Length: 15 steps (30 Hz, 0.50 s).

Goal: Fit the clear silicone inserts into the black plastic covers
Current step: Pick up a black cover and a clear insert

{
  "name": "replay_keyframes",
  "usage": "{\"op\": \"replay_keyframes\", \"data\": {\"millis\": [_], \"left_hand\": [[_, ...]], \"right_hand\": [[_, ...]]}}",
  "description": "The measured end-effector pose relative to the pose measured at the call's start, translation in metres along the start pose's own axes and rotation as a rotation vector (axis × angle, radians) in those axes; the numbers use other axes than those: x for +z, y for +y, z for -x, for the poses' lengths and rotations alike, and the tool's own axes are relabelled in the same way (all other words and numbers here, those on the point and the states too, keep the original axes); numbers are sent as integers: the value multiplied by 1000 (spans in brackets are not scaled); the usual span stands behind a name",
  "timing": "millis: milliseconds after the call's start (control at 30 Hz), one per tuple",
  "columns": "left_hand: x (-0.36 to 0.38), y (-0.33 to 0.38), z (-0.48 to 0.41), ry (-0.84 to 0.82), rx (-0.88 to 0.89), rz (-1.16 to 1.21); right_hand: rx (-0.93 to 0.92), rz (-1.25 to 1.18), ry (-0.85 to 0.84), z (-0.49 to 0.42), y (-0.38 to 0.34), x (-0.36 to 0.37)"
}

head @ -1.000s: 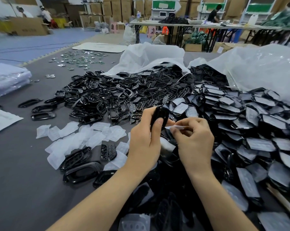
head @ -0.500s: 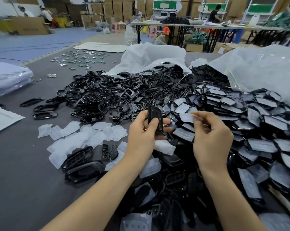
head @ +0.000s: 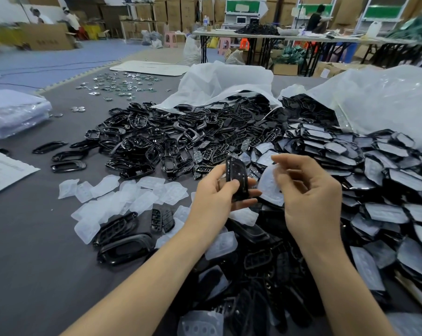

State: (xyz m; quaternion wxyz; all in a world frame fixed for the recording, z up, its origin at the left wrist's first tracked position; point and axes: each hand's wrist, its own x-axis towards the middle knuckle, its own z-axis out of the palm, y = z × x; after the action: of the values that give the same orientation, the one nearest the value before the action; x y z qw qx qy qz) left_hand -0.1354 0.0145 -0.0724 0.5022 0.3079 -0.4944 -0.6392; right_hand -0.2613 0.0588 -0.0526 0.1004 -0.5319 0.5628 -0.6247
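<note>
Just above the near heap of parts, the left hand (head: 212, 197) grips a black plastic cover (head: 237, 169) upright, thumb across its face and fingers behind. Right beside it, the right hand (head: 309, 197) pinches a clear silicone insert (head: 269, 190) by one edge; the insert is close to the cover but not yet seated in it. The insert looks light, floppy and a little tacky, so it is probably best held at its rim and pressed in from one end. The cover looks stiff and glossy and is better held by its long sides. Further left, loose inserts (head: 142, 200) lie on the grey mat (head: 35, 251). Beyond them, a heap of black covers (head: 156, 141) spills from a white plastic bag (head: 224, 81).
</note>
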Motion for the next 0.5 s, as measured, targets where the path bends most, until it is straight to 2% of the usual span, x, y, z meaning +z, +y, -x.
{"op": "replay_keyframes", "data": {"millis": [167,400,500], "left_hand": [[4,0,0,-32,-8,-55],[6,3,3,-176,-25,-40],[8,4,5,-229,-28,-64]], "right_hand": [[56,-60,-96,3,1,6],[79,-94,-79,1,2,3],[101,-219,-101,-3,0,-2]]}}
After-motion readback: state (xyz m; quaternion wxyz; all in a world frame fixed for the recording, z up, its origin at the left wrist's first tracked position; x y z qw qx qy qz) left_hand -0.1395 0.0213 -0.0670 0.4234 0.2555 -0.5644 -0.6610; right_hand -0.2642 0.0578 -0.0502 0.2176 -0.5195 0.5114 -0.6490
